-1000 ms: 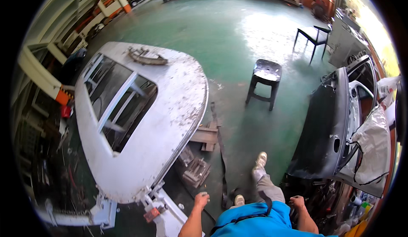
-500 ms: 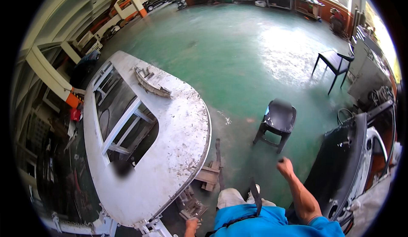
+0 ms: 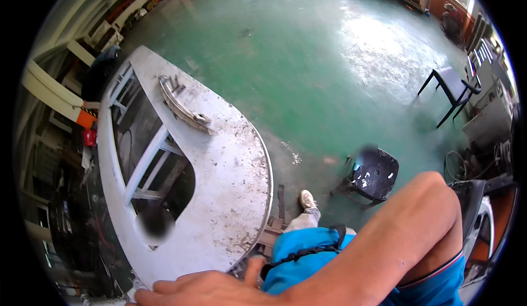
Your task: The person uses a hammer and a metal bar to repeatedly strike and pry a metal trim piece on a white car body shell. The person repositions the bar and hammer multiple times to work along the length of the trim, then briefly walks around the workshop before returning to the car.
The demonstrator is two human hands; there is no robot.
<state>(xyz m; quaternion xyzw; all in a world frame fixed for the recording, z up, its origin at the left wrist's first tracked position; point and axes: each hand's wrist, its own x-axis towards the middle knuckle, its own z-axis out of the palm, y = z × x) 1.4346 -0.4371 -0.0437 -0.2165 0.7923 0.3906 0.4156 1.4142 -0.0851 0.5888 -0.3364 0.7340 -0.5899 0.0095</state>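
Note:
My right arm bends sharply across the lower right, and my right hand lies large and close at the bottom edge. Its fingers stretch to the left with the thumb raised apart, and part of the hand is cut off. No held thing shows in it. Beyond it is a big white vehicle panel with a rounded end, flaking paint and a wide cut-out. The hand overlaps its near end; whether they touch I cannot tell. A curved, worn metal bracket rests on top of the panel. My left hand is out of sight.
A black plastic chair stands ahead on the right on the green floor; another black chair is farther off. Brown blocks lie beside the panel's right edge. Vehicle parts and coiled cable crowd the right side.
My right arm has swung from the lower right across to the left, close up. The left hand has gone out of sight. My view has tilted downward, and one shoe now shows ahead.

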